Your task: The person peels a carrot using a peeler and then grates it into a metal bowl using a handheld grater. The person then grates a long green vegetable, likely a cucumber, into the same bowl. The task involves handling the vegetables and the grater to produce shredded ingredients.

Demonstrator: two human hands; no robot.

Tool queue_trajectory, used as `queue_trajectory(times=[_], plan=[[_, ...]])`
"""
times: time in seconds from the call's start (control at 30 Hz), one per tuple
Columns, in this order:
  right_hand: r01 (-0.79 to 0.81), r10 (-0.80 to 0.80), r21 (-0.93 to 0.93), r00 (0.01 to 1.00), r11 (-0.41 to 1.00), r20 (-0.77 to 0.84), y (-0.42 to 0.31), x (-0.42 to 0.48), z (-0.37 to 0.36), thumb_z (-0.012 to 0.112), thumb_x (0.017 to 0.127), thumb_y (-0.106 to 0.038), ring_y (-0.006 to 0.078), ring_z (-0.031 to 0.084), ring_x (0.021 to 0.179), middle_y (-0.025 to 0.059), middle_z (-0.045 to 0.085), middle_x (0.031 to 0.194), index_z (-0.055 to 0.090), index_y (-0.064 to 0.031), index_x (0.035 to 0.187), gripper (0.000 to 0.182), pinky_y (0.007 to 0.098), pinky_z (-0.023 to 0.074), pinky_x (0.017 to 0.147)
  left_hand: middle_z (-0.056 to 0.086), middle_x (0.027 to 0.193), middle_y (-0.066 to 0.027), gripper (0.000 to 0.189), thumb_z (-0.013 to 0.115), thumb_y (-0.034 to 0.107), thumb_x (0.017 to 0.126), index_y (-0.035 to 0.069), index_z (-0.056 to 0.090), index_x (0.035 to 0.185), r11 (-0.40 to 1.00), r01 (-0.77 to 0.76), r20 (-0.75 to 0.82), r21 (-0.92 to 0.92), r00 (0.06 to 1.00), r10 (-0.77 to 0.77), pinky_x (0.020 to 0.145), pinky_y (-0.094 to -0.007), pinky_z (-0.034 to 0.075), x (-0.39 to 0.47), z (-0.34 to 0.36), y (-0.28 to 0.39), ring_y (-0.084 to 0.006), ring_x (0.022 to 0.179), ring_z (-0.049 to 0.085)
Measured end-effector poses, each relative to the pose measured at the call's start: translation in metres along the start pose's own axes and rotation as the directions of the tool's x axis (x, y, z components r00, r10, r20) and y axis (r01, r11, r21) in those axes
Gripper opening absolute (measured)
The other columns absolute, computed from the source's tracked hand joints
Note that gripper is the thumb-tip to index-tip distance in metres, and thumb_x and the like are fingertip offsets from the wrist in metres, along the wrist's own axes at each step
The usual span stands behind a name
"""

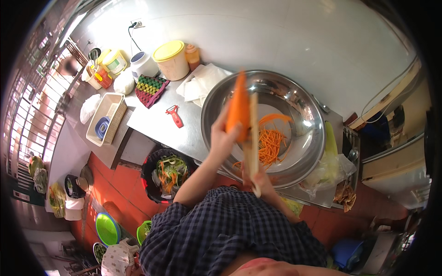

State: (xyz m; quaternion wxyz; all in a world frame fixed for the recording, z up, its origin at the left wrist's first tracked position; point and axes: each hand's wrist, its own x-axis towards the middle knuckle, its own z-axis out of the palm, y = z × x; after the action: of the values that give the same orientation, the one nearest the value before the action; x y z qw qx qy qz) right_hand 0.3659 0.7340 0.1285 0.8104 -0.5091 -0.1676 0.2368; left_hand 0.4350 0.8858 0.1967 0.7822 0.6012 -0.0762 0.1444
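Note:
My left hand [222, 132] grips an orange carrot [239, 110], its pointed end away from me, against a narrow pale grater or slicer [252, 138]. The tool's lower end is held in my right hand [257, 177]; motion blur hides its cutting face. Both are over a large stainless steel bowl [314, 148]. Inside the bowl lies a heap of thin carrot shreds [271, 146], with a wider orange piece [276, 118] above it. Left of the bowl a red peeler [175, 116] rests on the steel table.
Below the table edge stands a black-lined bin [172, 172] of vegetable peelings. A plastic basket [107, 119], a patterned cloth [150, 89] and a yellow-lidded tub [171, 60] are at the left. Right of the bowl lies a plastic bag [328, 172]. Another person [117, 257] is at lower left.

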Motion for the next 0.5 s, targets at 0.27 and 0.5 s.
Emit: queue_trajectory(times=[0.27, 0.5], plan=[[0.173, -0.083, 0.184, 0.906, 0.968, -0.415, -0.030, 0.037, -0.057, 0.054, 0.080, -0.052, 0.0111, 0.059, 0.075, 0.0043, 0.056, 0.094, 0.044, -0.0067, 0.116, 0.058, 0.0218, 0.0490, 0.062, 0.050, 0.119, -0.0128, 0.066, 0.057, 0.014, 0.077, -0.003, 0.029, 0.134, 0.999, -0.012, 0.266, 0.052, 0.964, -0.002, 0.088, -0.0279, 0.039, -0.056, 0.023, -0.009, -0.0154, 0.102, 0.050], [-0.067, 0.085, 0.101, 0.978, 0.993, -0.189, -0.008, 0.005, -0.015, 0.050, 0.083, -0.048, 0.0078, 0.050, 0.057, 0.0021, 0.050, 0.076, 0.044, -0.0030, 0.104, 0.050, 0.0216, 0.0418, 0.048, 0.054, 0.109, -0.0097, 0.065, 0.057, 0.011, 0.077, -0.001, 0.028, 0.134, 0.994, 0.109, 0.059, 0.009, 0.992, -0.109, 0.080, -0.0249, 0.043, -0.018, 0.005, -0.014, -0.0124, 0.092, 0.053]])
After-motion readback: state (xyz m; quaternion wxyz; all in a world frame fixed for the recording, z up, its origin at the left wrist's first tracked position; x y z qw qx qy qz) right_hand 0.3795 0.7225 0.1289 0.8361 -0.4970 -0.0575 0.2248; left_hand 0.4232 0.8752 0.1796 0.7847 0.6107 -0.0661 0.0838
